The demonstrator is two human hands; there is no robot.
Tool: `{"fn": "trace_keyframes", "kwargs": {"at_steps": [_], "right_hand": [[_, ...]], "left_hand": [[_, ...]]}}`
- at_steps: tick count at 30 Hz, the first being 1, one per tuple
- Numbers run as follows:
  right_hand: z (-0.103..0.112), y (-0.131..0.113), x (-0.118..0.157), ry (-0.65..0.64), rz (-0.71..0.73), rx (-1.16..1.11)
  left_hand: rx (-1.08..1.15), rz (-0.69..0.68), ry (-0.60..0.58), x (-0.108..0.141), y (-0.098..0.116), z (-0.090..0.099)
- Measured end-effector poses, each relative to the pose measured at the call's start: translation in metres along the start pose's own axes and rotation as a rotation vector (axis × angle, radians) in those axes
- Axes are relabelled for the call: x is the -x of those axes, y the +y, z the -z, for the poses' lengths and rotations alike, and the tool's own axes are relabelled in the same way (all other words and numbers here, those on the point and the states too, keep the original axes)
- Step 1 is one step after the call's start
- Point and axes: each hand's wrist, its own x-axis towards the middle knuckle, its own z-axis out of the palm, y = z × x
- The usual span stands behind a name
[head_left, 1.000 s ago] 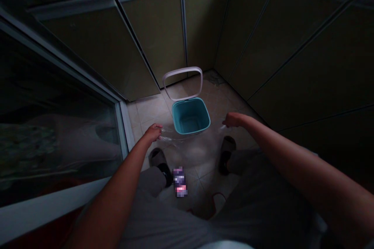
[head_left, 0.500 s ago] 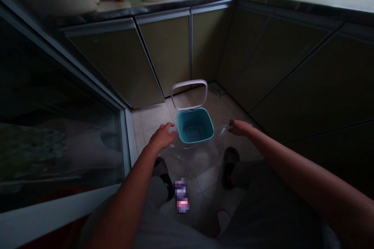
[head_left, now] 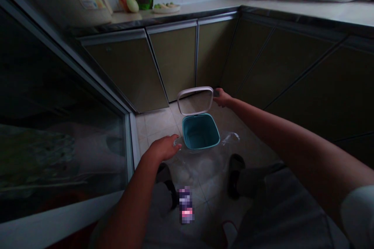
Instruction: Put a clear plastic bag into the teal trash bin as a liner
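**While the left hand [head_left: 167, 147] is spreading beside the bin, the right hand [head_left: 222, 97] is reaching toward its raised frame**

Near the lower centre of the frame, a blurred-out object [head_left: 186, 205] is lying on the floor between the two slippers [head_left: 166, 177] [head_left: 236, 163]. Just above, clear film [head_left: 232, 137] is spreading around the near side of the teal bin [head_left: 201, 122], which is standing open at the centre. The left hand is keeping thumb and forefinger apart, with film at their tips; whether any of it is being pinched, I cannot tell. Wrinkled film is lying to the right of the bin, with no fingers holding it.

Behind the opening, the pale frame [head_left: 195, 89] is standing upright on the bin's far edge. The right hand is hovering at the frame's right side; its fingertips are too dim to show whether they are touching or gripping it.

Farther off, cabinets [head_left: 172, 58] are rising to a countertop [head_left: 210, 7], where a plate [head_left: 152, 10] is sitting in the upper left.

The step in hand appears to be arranging the film around the bin while reaching for the frame. The next move seems to be calling for a sure right-hand hold on the frame, with the left steadying the film.

Compared with the earlier frame, the right hand is no longer holding the film's right end; it is reaching higher and farther back.
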Motion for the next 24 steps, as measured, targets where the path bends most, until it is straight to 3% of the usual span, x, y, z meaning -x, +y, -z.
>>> {"fn": "trace_keyframes", "kwargs": {"at_steps": [4, 9, 14, 19, 24], "right_hand": [[0.001, -0.014, -0.016, -0.047, 0.088, 0.038], [0.005, -0.004, -0.004, -0.076, 0.132, 0.077], [0.001, 0.031, 0.037, -0.185, 0.246, 0.233], [-0.036, 0.082, 0.081, -0.204, 0.381, 0.443], [-0.069, 0.115, 0.108, -0.416, 0.365, 0.583]], "left_hand": [[-0.006, -0.004, -0.01, 0.002, 0.007, 0.005], [-0.008, -0.008, -0.035, -0.003, 0.01, 0.003], [0.041, -0.051, -0.021, -0.01, 0.014, -0.009], [0.042, -0.118, -0.021, -0.02, 0.027, -0.03], [-0.002, -0.139, -0.103, -0.028, 0.036, -0.045]]}}
